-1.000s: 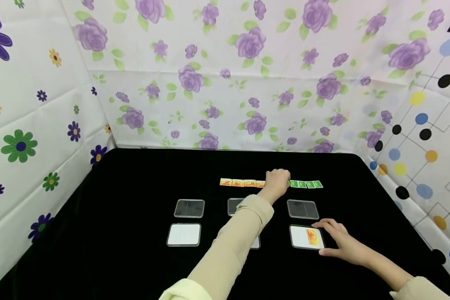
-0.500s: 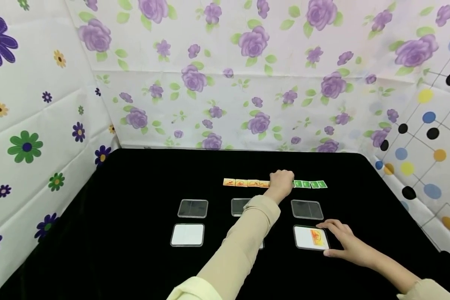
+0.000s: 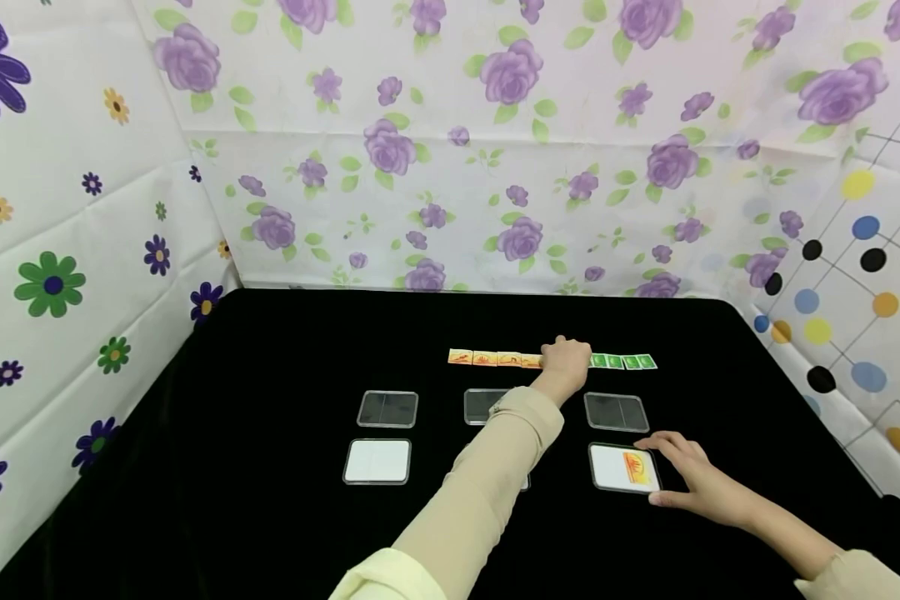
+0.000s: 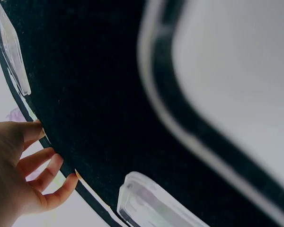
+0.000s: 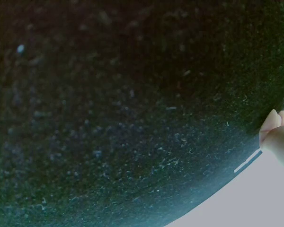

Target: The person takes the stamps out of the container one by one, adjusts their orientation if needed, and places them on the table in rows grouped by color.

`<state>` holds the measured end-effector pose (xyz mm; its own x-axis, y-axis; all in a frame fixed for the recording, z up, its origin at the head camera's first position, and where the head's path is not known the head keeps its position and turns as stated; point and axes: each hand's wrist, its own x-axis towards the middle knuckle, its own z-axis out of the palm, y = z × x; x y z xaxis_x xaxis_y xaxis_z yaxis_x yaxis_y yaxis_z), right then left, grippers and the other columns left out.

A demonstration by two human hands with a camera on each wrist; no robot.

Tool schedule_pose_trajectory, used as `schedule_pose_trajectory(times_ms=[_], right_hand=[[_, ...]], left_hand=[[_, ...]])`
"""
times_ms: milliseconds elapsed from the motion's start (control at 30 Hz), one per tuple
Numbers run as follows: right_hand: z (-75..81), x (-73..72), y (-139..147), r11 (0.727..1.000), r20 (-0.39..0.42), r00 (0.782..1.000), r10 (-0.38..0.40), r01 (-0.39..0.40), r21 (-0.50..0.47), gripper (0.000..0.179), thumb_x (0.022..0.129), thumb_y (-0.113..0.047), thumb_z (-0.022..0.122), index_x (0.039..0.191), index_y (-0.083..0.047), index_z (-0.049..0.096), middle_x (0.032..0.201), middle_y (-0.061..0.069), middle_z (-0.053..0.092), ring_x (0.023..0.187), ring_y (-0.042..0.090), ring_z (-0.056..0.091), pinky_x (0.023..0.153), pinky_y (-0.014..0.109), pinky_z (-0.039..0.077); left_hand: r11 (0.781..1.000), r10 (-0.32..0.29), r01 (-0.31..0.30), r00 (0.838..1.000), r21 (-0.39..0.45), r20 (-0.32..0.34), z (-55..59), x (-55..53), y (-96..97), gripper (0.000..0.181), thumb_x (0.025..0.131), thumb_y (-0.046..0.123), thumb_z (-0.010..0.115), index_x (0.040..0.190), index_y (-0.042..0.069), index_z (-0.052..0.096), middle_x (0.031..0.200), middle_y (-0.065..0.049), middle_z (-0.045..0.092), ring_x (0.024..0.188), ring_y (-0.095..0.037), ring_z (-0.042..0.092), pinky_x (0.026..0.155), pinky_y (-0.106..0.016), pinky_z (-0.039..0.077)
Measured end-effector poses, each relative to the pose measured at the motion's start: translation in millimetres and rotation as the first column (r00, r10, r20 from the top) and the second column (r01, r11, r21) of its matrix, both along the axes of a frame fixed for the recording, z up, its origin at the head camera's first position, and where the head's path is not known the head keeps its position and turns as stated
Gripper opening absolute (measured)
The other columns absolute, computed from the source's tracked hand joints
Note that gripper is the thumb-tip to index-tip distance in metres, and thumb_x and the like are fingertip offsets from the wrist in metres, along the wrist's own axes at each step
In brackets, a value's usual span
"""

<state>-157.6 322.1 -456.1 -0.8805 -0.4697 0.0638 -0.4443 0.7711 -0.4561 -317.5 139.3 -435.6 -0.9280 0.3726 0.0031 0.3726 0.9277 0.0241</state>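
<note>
My left hand (image 3: 567, 362) reaches across to a row of small stamp-like pieces, covering where the orange ones (image 3: 485, 358) meet the green ones (image 3: 615, 361). In the left wrist view its thumb and index fingertips come together at the row, a sliver of a piece showing beside them; the other fingers (image 4: 52, 172) curl near the table. My right hand (image 3: 693, 479) grips the right edge of a clear-rimmed case (image 3: 607, 475) with a white insert, thumb at the near corner, fingers at the far one. An orange stamp-like piece (image 3: 637, 467) lies on that insert's right half.
Behind stand three clear see-through cases: left (image 3: 387, 409), middle (image 3: 483, 406) and right (image 3: 617, 412). A white-insert case (image 3: 377, 461) sits front left; my left sleeve (image 3: 480, 492) mostly hides another in the front middle. Black cloth (image 3: 195, 467) covers the table; patterned sheets (image 3: 450, 150) enclose it.
The view has shifted slightly, moving everything a little rightward and then upward in the frame. Both hands keep their places, left at the row and right on the case.
</note>
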Motion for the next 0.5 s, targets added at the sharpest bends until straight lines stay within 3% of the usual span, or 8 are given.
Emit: schedule_pose_trajectory(times_ms=[133,367,500], right_hand=[[1.5,-0.9,0.3,1.0,-0.005,1.0,0.002,-0.002,-0.002,0.064,0.074,-0.03,0.078,0.125,-0.006,0.05,0.128,0.019,0.044,0.104,0.031,0.042,0.078,0.047,0.043],[2.0,-0.6,-0.2,1.0,-0.014,1.0,-0.003,0.004,0.016,0.064,0.073,-0.031,0.078,0.125,-0.006,0.05,0.128,0.018,0.045,0.103,0.027,0.042,0.079,0.04,0.041],[1.7,0.1,-0.8,1.0,0.011,1.0,-0.008,0.008,0.011,0.064,0.073,-0.031,0.078,0.126,-0.007,0.05,0.129,0.019,0.044,0.103,0.028,0.041,0.079,0.042,0.042]], left_hand=[[1.0,0.009,-0.009,1.0,0.009,-0.013,1.9,-3.0,0.9,0.022,0.093,0.018,0.059,0.11,0.029,0.066,0.11,0.006,0.065,0.098,-0.015,0.057,0.076,-0.034,0.049],[0.998,-0.054,0.054,0.999,0.041,-0.007,4.5,-6.9,-7.8,0.023,0.095,0.017,0.056,0.114,0.027,0.065,0.111,0.005,0.066,0.098,-0.017,0.06,0.086,-0.036,0.05],[0.995,-0.073,0.073,0.997,0.07,-0.004,7.0,-8.3,-12.4,0.025,0.095,0.016,0.056,0.115,0.026,0.064,0.112,0.005,0.066,0.101,-0.019,0.061,0.091,-0.039,0.049]])
